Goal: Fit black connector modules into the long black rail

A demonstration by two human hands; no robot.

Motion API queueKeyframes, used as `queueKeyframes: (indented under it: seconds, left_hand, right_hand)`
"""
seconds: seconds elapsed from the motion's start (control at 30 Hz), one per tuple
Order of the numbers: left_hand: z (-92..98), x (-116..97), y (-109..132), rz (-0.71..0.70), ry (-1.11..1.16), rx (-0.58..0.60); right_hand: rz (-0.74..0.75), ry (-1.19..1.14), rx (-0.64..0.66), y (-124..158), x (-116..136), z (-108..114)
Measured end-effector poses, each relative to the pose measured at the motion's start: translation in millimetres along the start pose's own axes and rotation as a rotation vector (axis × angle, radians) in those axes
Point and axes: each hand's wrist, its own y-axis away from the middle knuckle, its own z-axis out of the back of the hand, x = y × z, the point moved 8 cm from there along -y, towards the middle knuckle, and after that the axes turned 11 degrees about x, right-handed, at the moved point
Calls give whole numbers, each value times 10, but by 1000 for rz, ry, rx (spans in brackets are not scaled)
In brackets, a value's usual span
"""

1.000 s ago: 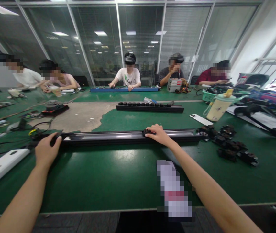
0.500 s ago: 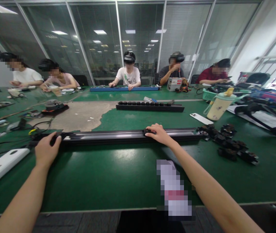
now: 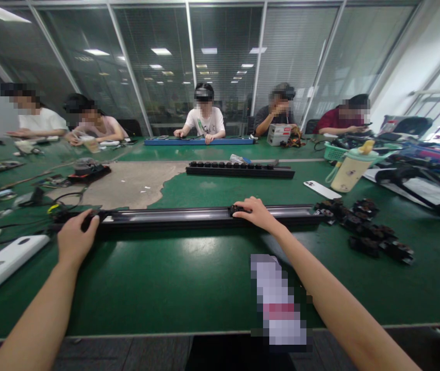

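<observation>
Long black rail [image 3: 173, 217] lies flat, left to right (glossy).

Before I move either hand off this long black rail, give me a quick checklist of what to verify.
1. Grip: left hand holds the left end of the long black rail: ok.
2. Contact: right hand fingertips on the small black module in the rail: ok.
3. Module fully seated: cannot tell, fingers cover it.
4. Rail flat on the green table: ok.
5. Supply: loose black modules lie past the rail's right end: ok.
6. Left end free of cables: not ok, they lie beside it.
</observation>
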Motion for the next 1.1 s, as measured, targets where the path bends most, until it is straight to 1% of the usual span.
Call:
queueKeyframes:
  seconds: [0.5,0.7,0.9,1.1]
  left_hand:
    - [5,-15,-3,9,15,13]
    - [26,-22,4,2,20,6]
    - [19,-27,14,23,25,8]
    - [17,-36,10,14,10,11]
  right_hand:
    - [24,-89,-20,16,-18,46]
    - [31,-89,-6,6,-25,36]
    - [21,-86,-12,4,-29,36]
    - [-4,-85,-20,37,-34,34]
